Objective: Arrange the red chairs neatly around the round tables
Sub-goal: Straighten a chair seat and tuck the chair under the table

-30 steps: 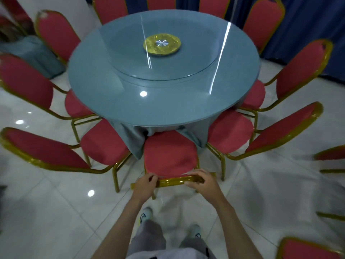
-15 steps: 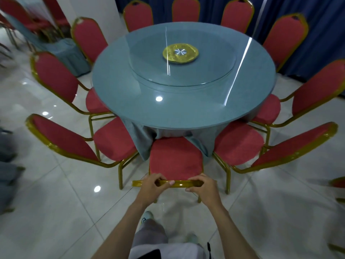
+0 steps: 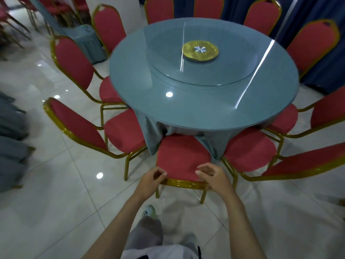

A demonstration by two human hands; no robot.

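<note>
A red chair with a gold frame (image 3: 182,156) stands right in front of me, its seat pushed up to the draped edge of the round blue-grey table (image 3: 186,113). The top rail of its back runs between my hands. My left hand (image 3: 151,179) hovers at the rail's left end with fingers loosely curled and nothing in them. My right hand (image 3: 213,176) is lifted just above the rail's right end, fingers relaxed and apart. Several more red chairs (image 3: 123,130) ring the table.
A glass turntable with a gold hub (image 3: 200,51) sits on the table. The neighbouring chairs (image 3: 249,149) stand close on both sides. Another draped table (image 3: 87,40) and stacked chairs are at the back left, blue curtains at the back right, and glossy white floor tiles (image 3: 61,202) around me.
Both hands gripped the chair's top rail before; now they have let go and lifted slightly off it. The view has shifted left, and the chair sits close against the table.
</note>
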